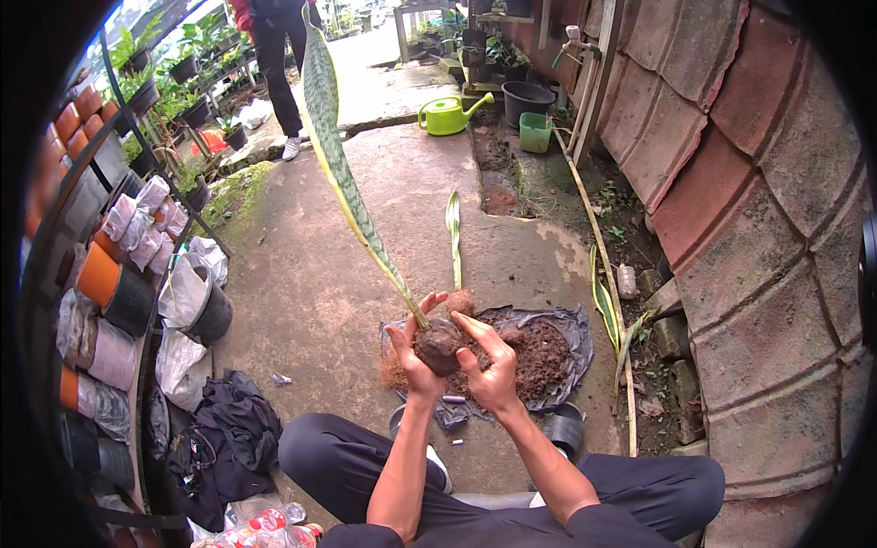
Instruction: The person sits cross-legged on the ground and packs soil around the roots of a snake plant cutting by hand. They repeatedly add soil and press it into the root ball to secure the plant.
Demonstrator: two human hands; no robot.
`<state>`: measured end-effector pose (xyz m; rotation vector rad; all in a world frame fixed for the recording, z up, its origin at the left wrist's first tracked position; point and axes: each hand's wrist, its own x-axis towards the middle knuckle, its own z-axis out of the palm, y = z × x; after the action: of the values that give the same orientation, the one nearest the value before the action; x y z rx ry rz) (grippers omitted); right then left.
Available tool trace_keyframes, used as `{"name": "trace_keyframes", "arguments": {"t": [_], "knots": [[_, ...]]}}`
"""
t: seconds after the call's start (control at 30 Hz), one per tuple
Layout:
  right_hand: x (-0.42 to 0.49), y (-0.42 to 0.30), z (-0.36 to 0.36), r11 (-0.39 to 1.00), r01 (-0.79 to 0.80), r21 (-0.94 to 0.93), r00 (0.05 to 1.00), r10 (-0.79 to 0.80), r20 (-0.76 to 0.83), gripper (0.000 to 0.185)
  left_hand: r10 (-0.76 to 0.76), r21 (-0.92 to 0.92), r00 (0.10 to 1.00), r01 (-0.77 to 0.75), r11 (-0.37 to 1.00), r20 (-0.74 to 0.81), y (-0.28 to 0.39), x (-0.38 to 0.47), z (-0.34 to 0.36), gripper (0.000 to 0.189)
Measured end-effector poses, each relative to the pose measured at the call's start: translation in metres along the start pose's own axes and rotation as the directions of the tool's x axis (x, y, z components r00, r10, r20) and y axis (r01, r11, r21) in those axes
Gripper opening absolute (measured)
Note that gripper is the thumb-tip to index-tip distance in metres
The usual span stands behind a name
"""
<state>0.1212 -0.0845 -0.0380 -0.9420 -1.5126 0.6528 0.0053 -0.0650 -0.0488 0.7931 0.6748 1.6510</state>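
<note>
My left hand (pixel 419 363) cups a dark, round soil root ball (pixel 438 347) from the left and below. Out of it rises one long, mottled snake plant leaf (pixel 336 151) with yellow margins, leaning up and left. My right hand (pixel 492 366) curves beside the ball's right side, thumb and fingertips at its edge; whether they grip it is unclear. Beyond my hands, a smaller snake plant cutting (pixel 453 229) stands upright from a brown fibrous root ball (pixel 460 301). Loose dark soil (pixel 538 353) lies on a black plastic sheet (pixel 584 335) below and right of my hands.
Black pots (pixel 566 428) lie near my feet. Bagged pots (pixel 113 353) line a left rack, with dark cloth (pixel 229 425) and plastic bottles (pixel 270 524) below. Roof tiles (pixel 760 329) and a pole (pixel 603 260) border the right. A person (pixel 277 65) stands ahead, near a green watering can (pixel 445 115).
</note>
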Motion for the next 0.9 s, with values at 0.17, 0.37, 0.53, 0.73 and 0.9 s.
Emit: {"name": "trace_keyframes", "arguments": {"t": [0.17,0.37,0.53,0.73,0.9], "knots": [[0.002,0.0,-0.002,1.0,0.027,0.014,1.0,-0.027,-0.008,0.045,-0.025,-0.084,1.0,0.027,0.996,0.018,0.001,0.002,-0.005,0.085],[0.008,0.007,-0.017,0.904,0.389,-0.176,0.92,-0.39,0.036,0.049,0.003,0.006,0.997,-0.003,1.0,-0.073,-0.005,0.004,-0.009,0.082],[0.006,0.007,-0.01,0.893,0.364,-0.266,0.927,-0.375,0.011,0.037,0.015,0.059,0.999,-0.013,0.998,-0.041,-0.01,0.005,-0.01,0.081],[0.008,0.005,-0.007,0.926,0.293,-0.238,0.951,-0.308,-0.026,0.017,0.024,0.077,0.998,-0.02,0.997,-0.058,-0.012,0.004,-0.009,0.081],[0.011,-0.002,-0.011,0.984,0.13,-0.122,0.989,-0.137,-0.049,0.013,0.009,0.015,0.999,-0.008,1.0,-0.047,-0.009,0.003,-0.008,0.078]]}}
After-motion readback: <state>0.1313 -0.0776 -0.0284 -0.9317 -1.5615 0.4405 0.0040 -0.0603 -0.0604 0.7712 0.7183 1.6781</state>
